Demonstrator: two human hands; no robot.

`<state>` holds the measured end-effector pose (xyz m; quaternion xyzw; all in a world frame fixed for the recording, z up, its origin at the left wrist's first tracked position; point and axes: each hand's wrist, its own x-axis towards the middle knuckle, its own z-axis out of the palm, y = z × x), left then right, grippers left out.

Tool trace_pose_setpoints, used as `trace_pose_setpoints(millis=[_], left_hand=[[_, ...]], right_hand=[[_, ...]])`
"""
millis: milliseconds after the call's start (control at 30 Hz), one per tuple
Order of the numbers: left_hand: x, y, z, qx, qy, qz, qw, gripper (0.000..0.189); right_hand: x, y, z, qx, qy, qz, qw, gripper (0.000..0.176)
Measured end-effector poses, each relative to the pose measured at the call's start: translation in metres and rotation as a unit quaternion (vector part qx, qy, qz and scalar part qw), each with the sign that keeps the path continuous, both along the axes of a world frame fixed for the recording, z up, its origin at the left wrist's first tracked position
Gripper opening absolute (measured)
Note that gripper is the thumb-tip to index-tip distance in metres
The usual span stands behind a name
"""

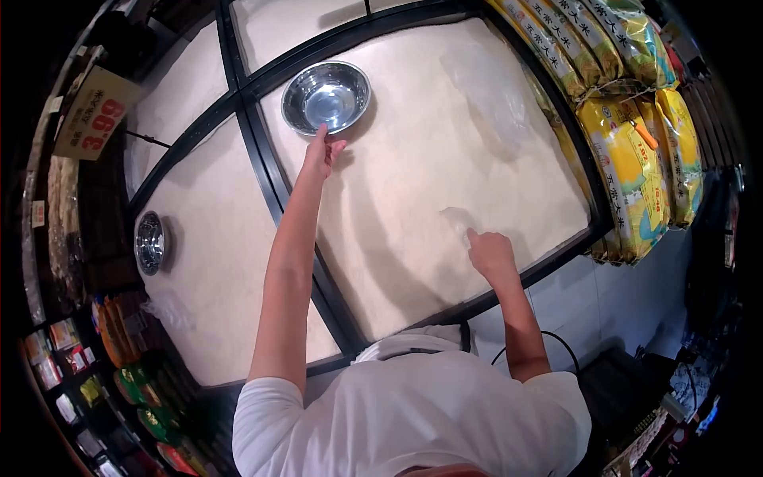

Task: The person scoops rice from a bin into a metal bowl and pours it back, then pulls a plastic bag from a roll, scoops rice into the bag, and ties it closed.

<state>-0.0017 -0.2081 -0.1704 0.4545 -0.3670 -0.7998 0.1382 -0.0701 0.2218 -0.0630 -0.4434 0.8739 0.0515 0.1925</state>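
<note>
Left grip pinched near rim of steel bowl, bowl just beyond it, pale grain around, right grip curled, index fingertip at translucent plastic, pinch unclear.

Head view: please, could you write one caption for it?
Left hand holding a metal bowl by its rim, right hand low over the rice, yellow bags alongside.

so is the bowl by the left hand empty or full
Empty: the bowl by the left hand shows its bare, shiny metal bottom.
</note>
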Motion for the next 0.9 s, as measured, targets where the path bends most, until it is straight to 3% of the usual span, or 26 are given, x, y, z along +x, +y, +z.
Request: trace_pose_setpoints(millis=[67, 200, 300, 400, 533, 700, 833, 900], left_hand=[[0.012, 0.021, 0.010, -0.034, -0.018, 0.011, 0.999, 0.047], [0.065, 0.070, 0.053, -0.182, -0.038, -0.075, 0.980, 0.040], [0.133, 0.096, 0.075, -0.243, -0.054, -0.049, 0.967, 0.033], [0.209, 0.118, 0.077, -0.275, -0.079, 0.055, 0.957, 0.031], [0.316, 0.158, 0.070, -0.303, -0.151, 0.150, 0.929, 0.031], [0.419, 0.229, 0.059, -0.323, -0.228, 0.263, 0.880, 0.031], [0.478, 0.280, 0.057, -0.318, -0.278, 0.322, 0.847, 0.031], [0.497, 0.305, 0.067, -0.374, -0.348, 0.303, 0.805, 0.028]], right_hand=[[0.000, 0.003, -0.003, -0.017, 0.001, 0.010, 1.000, 0.014], [-0.012, 0.012, 0.005, -0.032, -0.017, 0.029, 0.999, 0.015], [-0.022, 0.026, 0.051, -0.025, 0.006, 0.027, 0.999, 0.021], [-0.016, 0.045, 0.101, -0.096, 0.024, 0.005, 0.995, 0.031], [-0.008, 0.046, 0.100, -0.002, 0.001, 0.001, 1.000, 0.038], [0.015, 0.052, 0.115, -0.045, -0.009, -0.036, 0.998, 0.041], [0.036, 0.044, 0.118, -0.048, 0.001, -0.024, 0.999, 0.043], [0.052, 0.041, 0.114, -0.061, 0.021, -0.015, 0.998, 0.043]])
